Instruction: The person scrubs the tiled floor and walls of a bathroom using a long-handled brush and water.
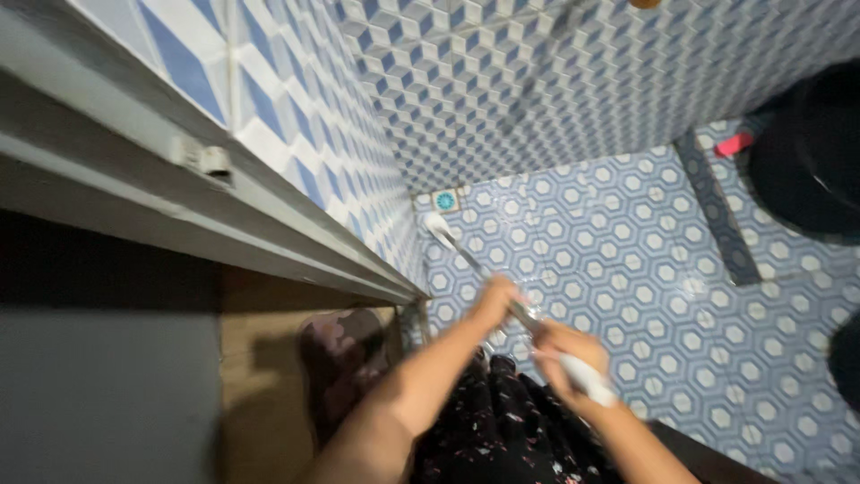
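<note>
Both hands grip a long-handled brush (502, 291) over a tiled bathroom floor (645, 260).

Brush runs diagonally: white head down on the floor by the wall corner, well beyond the fingers; metal shaft btwn the hands; white grip end at the right hand (566, 354). Left hand (495, 300) closed round the shaft higher up, right hand's fingers wrapped on the white grip, nearer the person. Blurred, so fingertip detail can't be told. Just past the brush head, a small blue drain tile (445, 200). Dark floral clothing (502, 421) below the wrists. Left of the hands, a grey door frame (179, 193) w/ blue-and-white cube-pattern wall tiles (502, 81) beyond. Far right of the fingers, a black bucket (811, 152) and a pink object (735, 143).
</note>
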